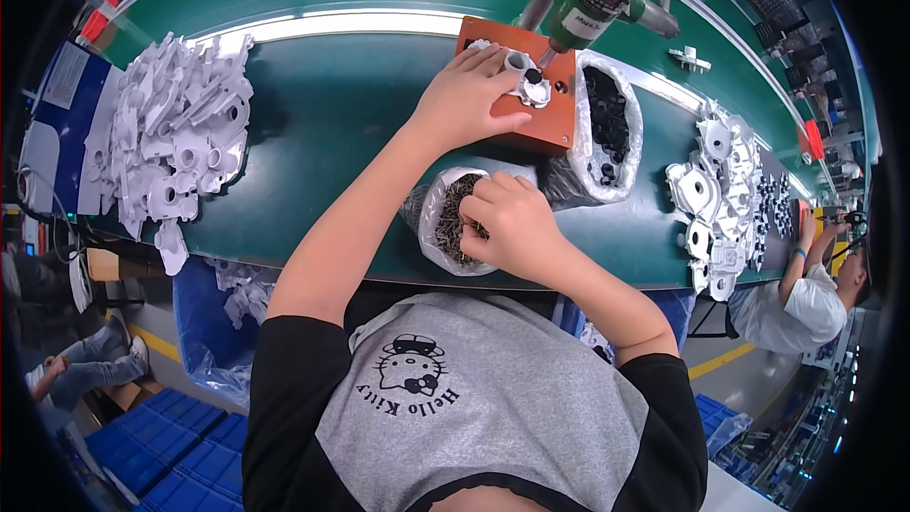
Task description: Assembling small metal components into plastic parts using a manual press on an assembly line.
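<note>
My left hand (466, 100) lies over a white plastic part (535, 92) on an orange block fixture (531, 133). Its fingers press the part's left side, with the thumb at the near side. A round black piece (533, 77) sits in the part, under the tip of a green drill-like machine (592, 0). Nearer to me, my right hand (512, 223) reaches into a clear-lined bag of small screws (445, 218). Its curled fingertips are among the screws; how many they pinch is hidden.
Heaped white parts (180, 133) stand at the left, more white parts (720, 190) at the right. A lined bag of black pieces (607, 123) stands beside the fixture. Blue bins (204, 322) are below the table edge. A co-worker (806, 294) sits at far right.
</note>
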Action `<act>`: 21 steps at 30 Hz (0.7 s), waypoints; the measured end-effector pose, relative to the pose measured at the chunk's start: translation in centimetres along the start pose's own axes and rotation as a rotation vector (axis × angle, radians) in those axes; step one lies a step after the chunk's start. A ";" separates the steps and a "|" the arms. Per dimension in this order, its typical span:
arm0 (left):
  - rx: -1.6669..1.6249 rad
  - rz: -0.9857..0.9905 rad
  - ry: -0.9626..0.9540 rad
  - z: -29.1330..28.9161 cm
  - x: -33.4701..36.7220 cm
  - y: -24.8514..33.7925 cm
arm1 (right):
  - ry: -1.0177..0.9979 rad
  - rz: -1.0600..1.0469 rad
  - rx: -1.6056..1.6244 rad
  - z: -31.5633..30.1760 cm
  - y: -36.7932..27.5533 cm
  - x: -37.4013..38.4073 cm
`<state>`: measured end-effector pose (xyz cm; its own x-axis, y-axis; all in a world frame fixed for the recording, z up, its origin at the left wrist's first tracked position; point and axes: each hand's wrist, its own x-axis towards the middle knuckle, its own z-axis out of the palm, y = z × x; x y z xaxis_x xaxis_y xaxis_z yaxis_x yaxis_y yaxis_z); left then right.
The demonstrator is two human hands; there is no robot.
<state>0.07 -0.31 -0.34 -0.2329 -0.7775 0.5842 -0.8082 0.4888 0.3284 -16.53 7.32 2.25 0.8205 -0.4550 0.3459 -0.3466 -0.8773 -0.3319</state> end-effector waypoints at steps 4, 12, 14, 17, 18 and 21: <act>0.019 0.000 -0.014 -0.1 0.0 0.0 | -0.036 0.050 0.057 -0.5 -0.1 0.1; 0.019 0.006 -0.015 0.0 0.0 -0.2 | -0.059 0.279 0.515 -3.4 2.0 0.8; 0.023 0.002 -0.011 -0.1 -0.3 -0.4 | 0.020 0.520 0.502 -5.6 3.1 1.8; 0.035 0.007 -0.011 -0.2 0.1 0.0 | 0.226 0.609 0.487 -6.2 7.8 2.6; 0.023 0.008 -0.018 -0.2 0.3 0.2 | 0.316 0.628 0.492 -5.5 10.0 2.8; 0.023 -0.002 -0.023 -0.2 0.1 0.2 | 0.360 0.605 0.426 -4.7 12.7 4.0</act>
<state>0.01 -0.27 -0.05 -0.2437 -0.7874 0.5662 -0.8210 0.4783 0.3118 -19.79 -6.41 3.58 0.3266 -0.9151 0.2366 -0.4205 -0.3648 -0.8307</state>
